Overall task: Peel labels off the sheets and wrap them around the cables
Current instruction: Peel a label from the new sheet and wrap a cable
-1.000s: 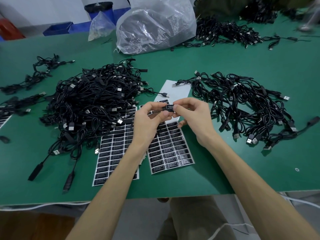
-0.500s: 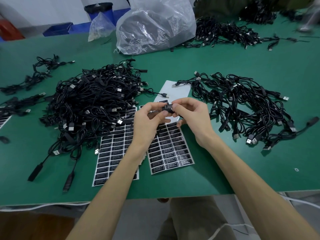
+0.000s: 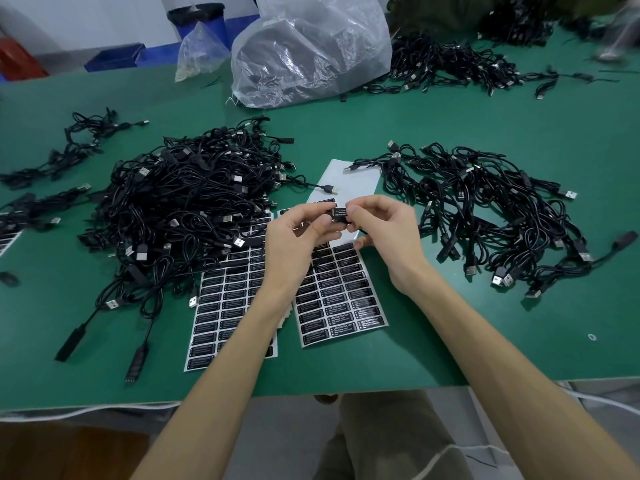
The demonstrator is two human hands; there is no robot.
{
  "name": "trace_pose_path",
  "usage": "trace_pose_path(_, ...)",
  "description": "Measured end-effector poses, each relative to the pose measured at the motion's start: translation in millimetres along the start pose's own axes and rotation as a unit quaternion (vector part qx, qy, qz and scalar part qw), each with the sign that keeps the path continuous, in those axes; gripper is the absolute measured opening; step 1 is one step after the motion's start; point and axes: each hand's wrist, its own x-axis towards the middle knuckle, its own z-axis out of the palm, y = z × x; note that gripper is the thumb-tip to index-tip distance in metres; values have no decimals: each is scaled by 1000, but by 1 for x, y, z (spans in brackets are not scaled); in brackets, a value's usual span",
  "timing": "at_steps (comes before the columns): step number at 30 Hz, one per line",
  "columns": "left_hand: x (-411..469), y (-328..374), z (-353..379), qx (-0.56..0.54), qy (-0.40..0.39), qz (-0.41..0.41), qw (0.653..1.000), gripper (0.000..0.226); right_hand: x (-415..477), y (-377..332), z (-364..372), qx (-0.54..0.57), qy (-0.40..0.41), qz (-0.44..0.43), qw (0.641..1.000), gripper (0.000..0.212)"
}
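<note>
Above the 2 label sheets (image 3: 343,299) on the tabletop (image 3: 485,334), the left hand (image 3: 304,237) and right hand (image 3: 384,230) each pinch 1 cable (image 3: 336,220) with curled fingers, apparently to press its label (image 3: 341,213) snugly round, between the 2 cable piles (image 3: 183,202).

Green table (image 3: 502,341); left cable heap (image 3: 180,202), right cable heap (image 3: 485,209), label sheets (image 3: 341,306) between; clear plastic bag (image 3: 311,53) behind
</note>
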Motion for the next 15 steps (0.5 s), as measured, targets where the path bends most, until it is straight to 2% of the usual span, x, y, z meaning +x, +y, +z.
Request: trace_pose_path(15,0,-1,0,-11,-13,0,1000,24,-1,3,1,-68,10,-45,997,5)
